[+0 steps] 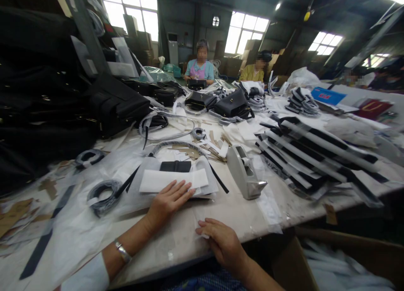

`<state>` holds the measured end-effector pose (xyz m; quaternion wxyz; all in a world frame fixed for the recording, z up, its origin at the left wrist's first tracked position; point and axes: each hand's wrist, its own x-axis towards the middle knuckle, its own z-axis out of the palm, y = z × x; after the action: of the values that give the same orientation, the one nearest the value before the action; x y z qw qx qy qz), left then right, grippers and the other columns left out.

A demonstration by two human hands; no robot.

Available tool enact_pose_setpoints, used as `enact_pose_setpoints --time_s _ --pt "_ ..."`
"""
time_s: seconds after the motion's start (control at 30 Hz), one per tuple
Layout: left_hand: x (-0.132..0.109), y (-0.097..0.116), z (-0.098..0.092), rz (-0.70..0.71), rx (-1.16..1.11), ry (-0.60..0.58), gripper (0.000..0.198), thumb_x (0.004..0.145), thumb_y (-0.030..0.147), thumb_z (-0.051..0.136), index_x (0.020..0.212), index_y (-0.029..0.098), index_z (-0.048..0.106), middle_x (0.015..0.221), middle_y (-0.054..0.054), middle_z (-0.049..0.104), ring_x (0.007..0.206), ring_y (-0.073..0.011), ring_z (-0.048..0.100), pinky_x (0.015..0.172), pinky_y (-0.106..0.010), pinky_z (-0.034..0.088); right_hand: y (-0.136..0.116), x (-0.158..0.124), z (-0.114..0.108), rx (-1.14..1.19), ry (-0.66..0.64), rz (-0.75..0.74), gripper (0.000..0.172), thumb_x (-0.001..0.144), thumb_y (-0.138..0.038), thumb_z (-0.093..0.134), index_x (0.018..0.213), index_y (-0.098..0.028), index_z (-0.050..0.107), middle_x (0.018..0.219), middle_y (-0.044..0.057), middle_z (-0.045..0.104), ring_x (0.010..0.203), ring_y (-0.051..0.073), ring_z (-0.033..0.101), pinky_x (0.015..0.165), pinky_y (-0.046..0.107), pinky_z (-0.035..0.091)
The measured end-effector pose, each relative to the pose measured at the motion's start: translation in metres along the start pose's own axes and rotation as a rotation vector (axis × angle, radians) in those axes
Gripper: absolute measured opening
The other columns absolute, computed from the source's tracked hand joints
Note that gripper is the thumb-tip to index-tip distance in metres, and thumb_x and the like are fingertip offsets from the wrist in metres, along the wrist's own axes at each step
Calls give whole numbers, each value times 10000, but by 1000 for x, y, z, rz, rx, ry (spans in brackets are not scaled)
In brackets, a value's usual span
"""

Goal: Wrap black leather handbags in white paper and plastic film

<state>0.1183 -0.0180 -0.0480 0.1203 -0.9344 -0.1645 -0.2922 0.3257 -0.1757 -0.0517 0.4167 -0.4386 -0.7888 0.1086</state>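
My left hand [168, 199] lies flat with fingers stretched out on a white foam sheet [173, 181] that wraps a black bag part [175, 166]. A silver bracelet sits on that wrist. My right hand [221, 239] rests near the table's front edge, fingers curled, pinching the edge of a thin clear plastic film [202, 232]. A grey tape dispenser [244, 173] stands just right of the wrapped piece.
Black handbags [116, 104] are piled at the left. Wrapped black straps [309, 156] lie in a stack at the right, and coiled straps [102, 196] at the left. Two people sit at the table's far end. An open cardboard box [331, 261] stands below right.
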Motion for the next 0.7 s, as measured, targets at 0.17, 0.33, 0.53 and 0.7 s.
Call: enact_pose_setpoints --time_s 0.17,0.33,0.53,0.7 --pt "1 5 -5 30 20 -5 389 1011 152 410 1382 206 510 1385 -48 583 1301 -221 524 1094 -426 437 -10 -9 -5 -38 -28 -114 353 950 -92 455 1277 -193 545 1082 86 749 1076 191 687 967 372 566" --pt "0 11 -6 13 17 -24 387 1015 151 387 1371 204 528 1395 -54 573 1313 -234 512 1088 -445 442 -15 13 -21 -63 -69 -205 371 961 -105 517 1325 -177 528 1106 96 742 1079 196 682 960 365 569" --pt "0 12 -5 -12 -24 -18 365 1018 186 390 1341 197 560 1385 -70 581 1288 -248 539 1062 -457 473 1 70 -40 -133 -35 -270 328 960 -108 523 1263 -212 590 1042 59 756 950 173 710 880 346 583" --pt "4 14 -6 -53 -80 57 306 1007 153 398 1153 170 666 1279 -81 663 1277 -241 550 1042 -450 500 27 114 -33 -182 41 -156 287 960 -110 489 1164 -221 657 938 48 745 846 177 659 770 327 549"
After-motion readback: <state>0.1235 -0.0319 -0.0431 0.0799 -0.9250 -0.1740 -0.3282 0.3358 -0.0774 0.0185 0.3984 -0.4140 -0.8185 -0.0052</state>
